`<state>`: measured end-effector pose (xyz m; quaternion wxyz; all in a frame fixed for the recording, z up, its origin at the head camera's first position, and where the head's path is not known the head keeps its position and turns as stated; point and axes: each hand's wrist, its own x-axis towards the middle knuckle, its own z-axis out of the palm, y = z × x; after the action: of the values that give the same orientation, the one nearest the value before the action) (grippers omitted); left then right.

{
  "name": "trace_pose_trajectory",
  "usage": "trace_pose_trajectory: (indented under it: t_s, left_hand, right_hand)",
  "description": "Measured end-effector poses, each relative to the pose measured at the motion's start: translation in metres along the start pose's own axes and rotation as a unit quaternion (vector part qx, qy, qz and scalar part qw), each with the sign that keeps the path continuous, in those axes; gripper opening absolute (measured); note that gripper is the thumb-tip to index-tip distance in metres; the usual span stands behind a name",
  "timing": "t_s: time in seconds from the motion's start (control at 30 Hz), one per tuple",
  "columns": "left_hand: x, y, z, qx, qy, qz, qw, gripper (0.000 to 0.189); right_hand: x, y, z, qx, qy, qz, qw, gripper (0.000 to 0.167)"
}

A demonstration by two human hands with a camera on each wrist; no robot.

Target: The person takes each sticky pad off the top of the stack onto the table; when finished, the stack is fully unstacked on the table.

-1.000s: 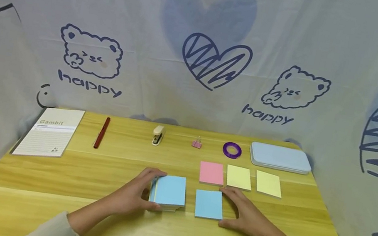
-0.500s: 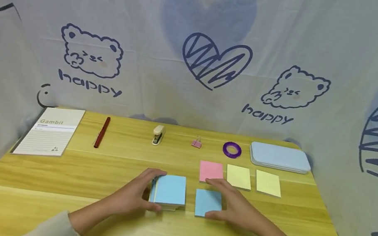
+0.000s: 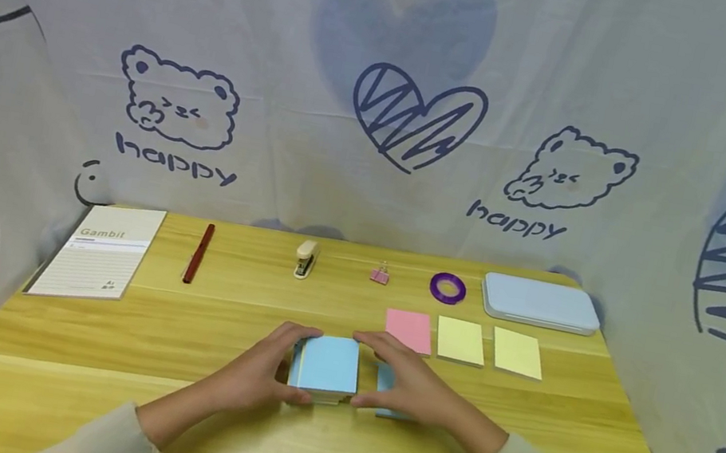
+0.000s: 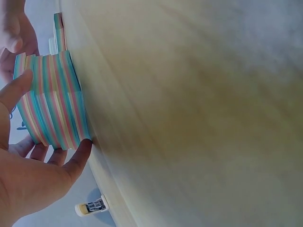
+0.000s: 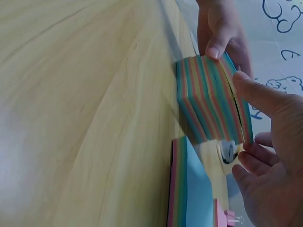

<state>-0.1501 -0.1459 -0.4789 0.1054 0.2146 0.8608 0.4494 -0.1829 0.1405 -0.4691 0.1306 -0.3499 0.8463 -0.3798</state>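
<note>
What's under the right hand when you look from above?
A strip of the low blue-topped stack peeks out; the right hand covers the rest. It also hides some of the pink pad.

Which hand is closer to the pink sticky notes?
The right hand. In the head view, it's just in front of the pink sticky notes; the left hand is farther left, at the tall stack's left side.

Matt paper sticky-note stack (image 3: 330, 364), smooth wood-grain tabletop (image 3: 92, 357), creased cloth backdrop (image 3: 306, 14), smooth pale-blue case (image 3: 540, 303)
</note>
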Motion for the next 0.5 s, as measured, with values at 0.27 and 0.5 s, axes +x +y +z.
trace_pose_trajectory:
  t_s: [0.27,0.5]
  left_hand:
    - [0.0013,0.0015,-0.0003,0.01,-0.002,-0.002,0.9999,0.087]
    - [0.0018,0.0019,-0.0005,0.031,-0.001,-0.001,0.9995,0.087]
  right_hand:
    - [0.0067,-0.0067,0.0053,-0.007,0.01,-0.015,0.9998,0.085]
    - [0.007,-0.0061,0.0067,-0.024,0.012,-0.013,0.9996,0.083]
